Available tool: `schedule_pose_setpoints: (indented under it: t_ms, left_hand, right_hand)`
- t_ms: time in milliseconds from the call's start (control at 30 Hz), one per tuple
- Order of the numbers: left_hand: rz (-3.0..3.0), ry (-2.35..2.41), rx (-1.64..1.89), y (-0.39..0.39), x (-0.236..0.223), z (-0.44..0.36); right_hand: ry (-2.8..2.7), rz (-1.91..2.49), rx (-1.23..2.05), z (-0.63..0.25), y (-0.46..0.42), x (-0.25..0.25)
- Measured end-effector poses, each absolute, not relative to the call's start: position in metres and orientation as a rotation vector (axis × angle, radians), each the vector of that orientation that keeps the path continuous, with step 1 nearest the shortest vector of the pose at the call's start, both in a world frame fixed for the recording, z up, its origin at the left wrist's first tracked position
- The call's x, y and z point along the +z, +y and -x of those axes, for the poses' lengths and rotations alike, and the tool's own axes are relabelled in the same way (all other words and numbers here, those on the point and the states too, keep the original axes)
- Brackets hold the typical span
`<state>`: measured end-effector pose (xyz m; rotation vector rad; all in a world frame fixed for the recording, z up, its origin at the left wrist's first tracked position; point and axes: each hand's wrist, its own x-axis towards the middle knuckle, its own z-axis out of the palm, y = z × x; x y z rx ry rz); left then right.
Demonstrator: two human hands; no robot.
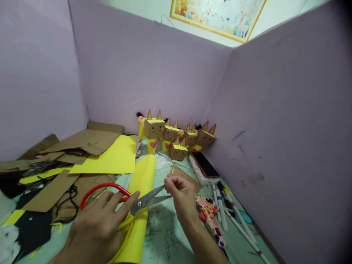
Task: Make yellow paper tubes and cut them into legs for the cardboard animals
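we had a phone (205,164) on a white packet (198,173), its contents hidden, while our left hand (95,223), fingers bent, held the red-handled scissors (139,204) open over the yellow roll (143,174), and our right hand (182,196) pinched something too small to tell by the blade tips.

We see a phone (205,164) on a white pack (210,180) by the purple wall (277,110), markers (221,209) near it, and a framed picture (217,17) above.
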<state>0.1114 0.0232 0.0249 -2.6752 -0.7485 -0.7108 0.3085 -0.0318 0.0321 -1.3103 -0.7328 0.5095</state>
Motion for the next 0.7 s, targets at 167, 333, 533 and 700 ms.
schedule_pose_setpoints:
  t_ms: [167,333,533,700]
  left_hand:
    - [2.606,-0.707,-0.747,0.025,0.03,-0.113]
    - [2.57,-0.623,-0.741,0.039,0.031,-0.102]
    - [2.563,-0.636,-0.733,0.048,0.026,-0.097]
    - [2.587,-0.601,-0.765,0.042,0.026,-0.102]
  right_hand:
    - [-0.742,1.351,0.45,-0.316,-0.029,0.031]
    - [-0.646,1.365,0.283,-0.348,-0.035,0.035]
    - [-0.683,1.397,0.244,-0.353,-0.037,0.031]
    - [-0.932,1.488,0.326,-0.333,-0.034,0.028]
